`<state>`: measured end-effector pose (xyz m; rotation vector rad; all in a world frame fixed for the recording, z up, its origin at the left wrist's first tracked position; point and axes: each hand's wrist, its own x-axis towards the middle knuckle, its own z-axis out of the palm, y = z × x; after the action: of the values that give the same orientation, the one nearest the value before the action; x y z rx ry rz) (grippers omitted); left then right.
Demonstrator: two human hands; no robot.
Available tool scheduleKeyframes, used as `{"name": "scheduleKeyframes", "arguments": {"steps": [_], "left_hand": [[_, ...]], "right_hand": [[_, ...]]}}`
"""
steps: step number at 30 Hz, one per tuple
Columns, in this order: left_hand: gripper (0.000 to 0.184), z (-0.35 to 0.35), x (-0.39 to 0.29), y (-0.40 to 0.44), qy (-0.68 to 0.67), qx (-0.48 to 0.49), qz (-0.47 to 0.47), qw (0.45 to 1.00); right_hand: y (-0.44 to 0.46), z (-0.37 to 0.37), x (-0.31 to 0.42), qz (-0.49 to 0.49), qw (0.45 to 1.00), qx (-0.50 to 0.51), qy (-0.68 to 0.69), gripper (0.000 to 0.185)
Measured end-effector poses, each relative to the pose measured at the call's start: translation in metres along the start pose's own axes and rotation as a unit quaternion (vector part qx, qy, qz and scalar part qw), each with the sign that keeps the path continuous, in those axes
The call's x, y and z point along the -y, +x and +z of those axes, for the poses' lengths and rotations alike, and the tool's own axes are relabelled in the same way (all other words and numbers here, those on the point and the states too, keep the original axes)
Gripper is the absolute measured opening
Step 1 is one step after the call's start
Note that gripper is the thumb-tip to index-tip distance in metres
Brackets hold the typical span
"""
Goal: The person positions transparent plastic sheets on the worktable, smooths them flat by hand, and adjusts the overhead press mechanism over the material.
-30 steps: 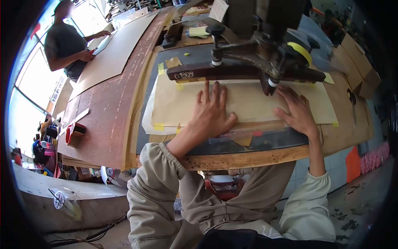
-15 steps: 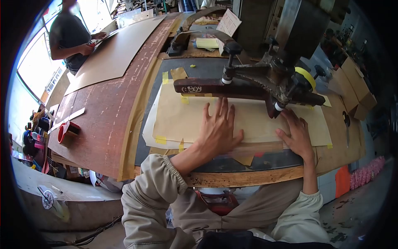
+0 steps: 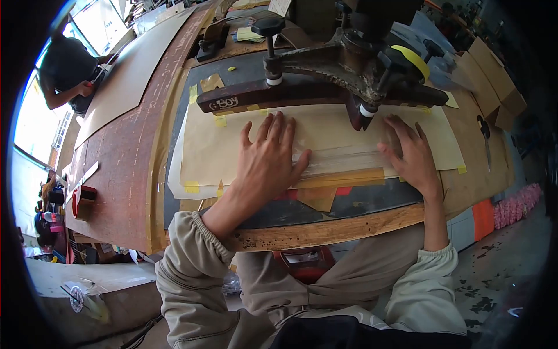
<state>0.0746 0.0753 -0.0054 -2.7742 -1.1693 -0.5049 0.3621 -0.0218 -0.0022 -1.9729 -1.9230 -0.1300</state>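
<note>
My left hand [image 3: 266,152] lies flat on a tan paper sheet [image 3: 206,148], fingers spread toward a dark clamp bar [image 3: 314,95]. My right hand [image 3: 414,156] rests at the right side of the same sheet, its fingers also apart. Between the hands, a clear, shiny plastic-looking strip [image 3: 343,158] lies across the paper. Yellow tape pieces [image 3: 192,187] mark the sheet's edges, and a white layer shows beneath it at the left. Just above my right hand's fingertips, the bar's pointed dark bracket [image 3: 357,116] hangs over the paper.
A black-knobbed metal frame [image 3: 322,55] carries the bar above a dark mat [image 3: 372,200] with a worn wooden edge [image 3: 325,228]. A red tape dispenser [image 3: 85,202] stands left. Scissors [image 3: 484,136] lie right, near a cardboard box [image 3: 485,75]. Another person [image 3: 67,70] stands beside a large board [image 3: 131,81].
The camera view has shifted, so the bench appears farther left and higher. A blurred strip near the paper's lower edge now shows as clear film across the paper. Both hands stay spread on the sheet.
</note>
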Motion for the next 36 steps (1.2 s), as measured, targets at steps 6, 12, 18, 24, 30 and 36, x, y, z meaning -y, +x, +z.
{"name": "scheduleKeyframes", "arguments": {"steps": [6,12,18,24,30,36], "left_hand": [[0.061,-0.002,0.000,0.005,0.008,-0.001,0.005,1.000],[0.058,-0.004,0.000,0.006,0.021,-0.014,0.016,1.000],[0.051,-0.004,0.005,0.008,-0.123,0.012,0.082,0.989],[0.053,0.005,0.007,0.014,-0.024,0.002,0.065,0.998],[0.051,0.007,0.001,0.017,0.015,-0.016,0.038,0.999],[0.049,0.012,-0.008,0.019,0.047,-0.068,0.065,0.994]], "right_hand": [[-0.003,0.002,0.001,0.012,1.000,0.019,-0.018,0.075],[-0.002,0.003,0.003,0.032,0.999,0.024,-0.036,0.077],[0.001,-0.002,0.008,0.056,0.997,0.031,-0.050,0.076],[0.004,0.001,0.009,0.046,0.997,0.038,-0.055,0.071],[0.007,0.002,0.007,0.021,0.994,0.032,-0.098,0.069],[0.007,0.015,0.003,0.020,0.994,-0.013,-0.110,0.069]]}}
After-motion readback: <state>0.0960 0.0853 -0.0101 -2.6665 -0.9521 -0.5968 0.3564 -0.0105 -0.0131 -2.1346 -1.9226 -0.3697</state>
